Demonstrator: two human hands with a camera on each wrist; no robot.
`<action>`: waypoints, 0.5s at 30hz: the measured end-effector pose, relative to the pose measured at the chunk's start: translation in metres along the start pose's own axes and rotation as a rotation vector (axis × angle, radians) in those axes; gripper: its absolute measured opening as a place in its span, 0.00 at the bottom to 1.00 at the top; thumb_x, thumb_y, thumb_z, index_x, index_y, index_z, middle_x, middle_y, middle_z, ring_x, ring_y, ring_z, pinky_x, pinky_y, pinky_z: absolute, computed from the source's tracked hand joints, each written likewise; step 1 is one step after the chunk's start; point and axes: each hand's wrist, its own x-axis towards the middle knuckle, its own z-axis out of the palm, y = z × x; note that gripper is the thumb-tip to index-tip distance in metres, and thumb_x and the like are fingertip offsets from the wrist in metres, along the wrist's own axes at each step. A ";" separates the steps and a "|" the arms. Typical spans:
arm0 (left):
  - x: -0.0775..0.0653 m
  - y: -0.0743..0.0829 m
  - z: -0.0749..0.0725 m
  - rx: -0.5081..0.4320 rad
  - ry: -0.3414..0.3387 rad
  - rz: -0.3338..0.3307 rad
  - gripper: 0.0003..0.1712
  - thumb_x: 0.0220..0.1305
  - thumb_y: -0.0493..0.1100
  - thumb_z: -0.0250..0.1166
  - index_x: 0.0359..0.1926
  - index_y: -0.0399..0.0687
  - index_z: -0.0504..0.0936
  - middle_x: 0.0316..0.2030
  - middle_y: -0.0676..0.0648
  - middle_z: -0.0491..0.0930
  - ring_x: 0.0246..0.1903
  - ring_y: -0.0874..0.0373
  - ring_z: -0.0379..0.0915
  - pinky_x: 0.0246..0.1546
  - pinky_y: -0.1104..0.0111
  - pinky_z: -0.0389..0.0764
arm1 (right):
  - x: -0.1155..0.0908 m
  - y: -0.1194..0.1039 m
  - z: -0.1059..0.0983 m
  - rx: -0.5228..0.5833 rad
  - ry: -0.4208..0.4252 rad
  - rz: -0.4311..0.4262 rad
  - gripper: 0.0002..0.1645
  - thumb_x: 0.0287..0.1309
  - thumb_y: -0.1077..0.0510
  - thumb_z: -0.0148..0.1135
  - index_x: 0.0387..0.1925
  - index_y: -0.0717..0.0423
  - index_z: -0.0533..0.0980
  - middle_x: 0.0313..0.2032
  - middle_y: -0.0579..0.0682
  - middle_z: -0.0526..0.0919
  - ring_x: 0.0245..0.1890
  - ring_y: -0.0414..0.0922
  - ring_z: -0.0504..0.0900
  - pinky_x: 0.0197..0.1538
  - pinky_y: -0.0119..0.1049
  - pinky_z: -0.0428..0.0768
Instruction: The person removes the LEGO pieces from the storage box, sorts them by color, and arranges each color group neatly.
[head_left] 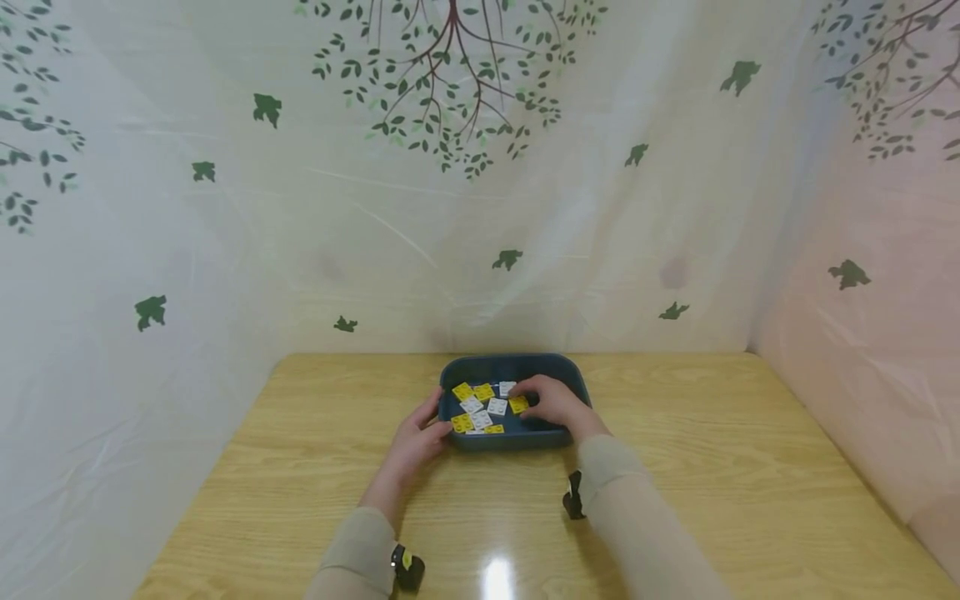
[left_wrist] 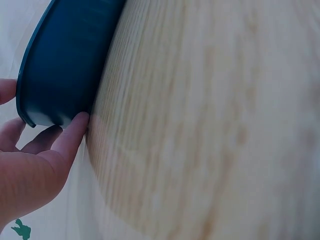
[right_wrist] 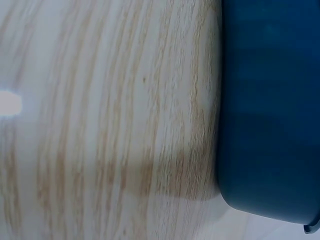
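Observation:
A dark blue plastic bin [head_left: 510,442] stands on the table, with several yellow and white studded toy bricks [head_left: 481,419] lying in it, mostly in its left half. My left hand [head_left: 416,435] holds the bin's left end, thumb by the front corner and fingers along the side. The left wrist view shows those fingertips [left_wrist: 80,120] against the end wall. My right hand [head_left: 557,403] reaches over the front wall into the bin. Its thumb and fingers curl around a yellow brick [head_left: 518,405]. The right hand is out of sight in the right wrist view, where only the bin wall [right_wrist: 270,110] shows.
The wooden table [head_left: 322,417] reaches back to a pale curtain [head_left: 420,275] printed with leaves and branches, close behind the bin. More curtain hangs along both sides. Small black devices are strapped at both wrists. A bright light reflection lies on the tabletop in front.

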 end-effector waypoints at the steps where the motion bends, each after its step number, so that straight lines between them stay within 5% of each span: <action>1: 0.000 0.000 0.000 -0.001 0.001 -0.001 0.40 0.66 0.32 0.58 0.77 0.48 0.56 0.74 0.33 0.53 0.68 0.38 0.59 0.54 0.55 0.77 | 0.001 0.000 0.001 0.000 -0.002 0.003 0.21 0.50 0.65 0.74 0.49 0.54 0.84 0.51 0.53 0.82 0.56 0.54 0.76 0.64 0.51 0.70; 15: 0.000 -0.002 0.000 -0.002 0.006 -0.010 0.40 0.66 0.33 0.58 0.77 0.49 0.56 0.74 0.33 0.52 0.69 0.38 0.58 0.60 0.48 0.72 | 0.001 -0.001 0.003 0.030 -0.027 0.096 0.21 0.49 0.68 0.74 0.47 0.52 0.86 0.49 0.52 0.82 0.52 0.51 0.77 0.62 0.50 0.72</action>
